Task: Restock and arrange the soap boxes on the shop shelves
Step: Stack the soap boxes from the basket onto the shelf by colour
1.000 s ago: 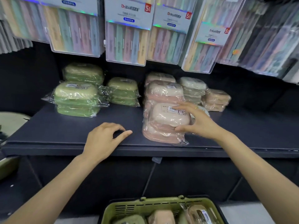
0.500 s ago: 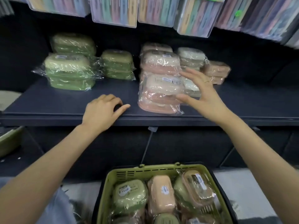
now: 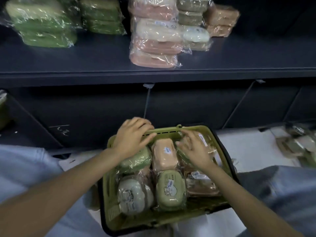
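Note:
An olive basket (image 3: 109, 194) sits low between my knees, packed with several wrapped soap boxes: a pink one (image 3: 164, 154), a green one (image 3: 171, 190) and a pale one (image 3: 133, 195). My left hand (image 3: 131, 139) grips the basket's far rim, above another green box (image 3: 136, 162). Inside the basket's far right corner, my right hand (image 3: 193, 147) rests with spread fingers on a wrapped box; what lies under the palm is hidden. On the dark shelf (image 3: 85, 62) above stand green stacks (image 3: 44, 24), a pink stack (image 3: 153, 41), pale boxes (image 3: 195, 35) and brown boxes (image 3: 220, 21).
More wrapped packs (image 3: 299, 146) lie on the light floor at the right. My knees in blue jeans (image 3: 25, 166) flank the basket. A dark panel with slanted brackets (image 3: 147, 100) runs under the shelf edge.
Both hands have left the shelf and dropped to the basket. The left now holds its rim and the right is among the boxes. The view has tilted down.

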